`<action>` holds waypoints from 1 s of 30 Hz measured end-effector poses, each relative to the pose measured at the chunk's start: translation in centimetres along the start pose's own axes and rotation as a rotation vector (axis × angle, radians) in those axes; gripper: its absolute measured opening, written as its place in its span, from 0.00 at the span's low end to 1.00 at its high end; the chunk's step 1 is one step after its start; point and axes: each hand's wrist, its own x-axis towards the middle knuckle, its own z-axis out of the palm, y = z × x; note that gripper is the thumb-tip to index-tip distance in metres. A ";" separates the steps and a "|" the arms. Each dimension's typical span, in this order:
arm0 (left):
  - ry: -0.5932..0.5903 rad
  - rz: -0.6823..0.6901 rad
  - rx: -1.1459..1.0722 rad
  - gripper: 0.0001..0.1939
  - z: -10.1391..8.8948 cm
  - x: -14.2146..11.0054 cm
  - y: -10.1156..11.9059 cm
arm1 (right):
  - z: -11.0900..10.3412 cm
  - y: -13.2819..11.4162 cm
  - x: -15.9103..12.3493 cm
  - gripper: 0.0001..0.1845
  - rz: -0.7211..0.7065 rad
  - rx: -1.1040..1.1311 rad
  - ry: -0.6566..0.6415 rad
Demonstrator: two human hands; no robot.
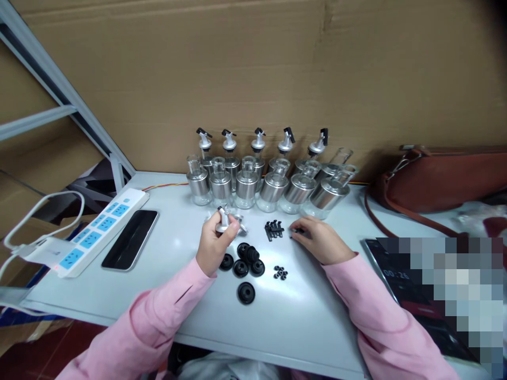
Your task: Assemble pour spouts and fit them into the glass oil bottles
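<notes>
Brown cardboard wall [237,63] at the back, pale grey tabletop [198,322] in front, with rows of glass bottles wrapped in brushed-metal sleeves [246,186] along the far side. So the left hand [214,238] has a shiny silver pourer head with a black bit at its tip [225,226] pinched between thumb and fingers, over the table just in front of those bottles. Narrow end points up and away, leaning a touch left I think, flared base down, so its long axis is closer to upright than flat. I'd guess it's light, stiff and kinda slippery, not fragile; hold it round the flared base. Right hand [322,241] has its fingertips bunched at a tiny black piece [299,230], but can't tell if it's actually gripped. That's just beside the little pile of thin black plastic levers [274,230]; round black ribbed stoppers [246,293] lie nearer the person.
</notes>
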 end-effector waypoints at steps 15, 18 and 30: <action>0.054 -0.026 -0.052 0.13 0.8 0.1 0.0 | 0.9 -0.9 -0.1 0.19 -0.090 0.100 0.125; 0.064 -0.027 -0.015 0.13 0.7 0.1 0.1 | 1.0 -0.6 -0.1 0.17 -0.102 0.071 0.114; 0.024 -0.019 0.021 0.12 0.6 0.3 0.4 | 0.6 -0.1 -0.1 0.08 0.043 -0.059 0.107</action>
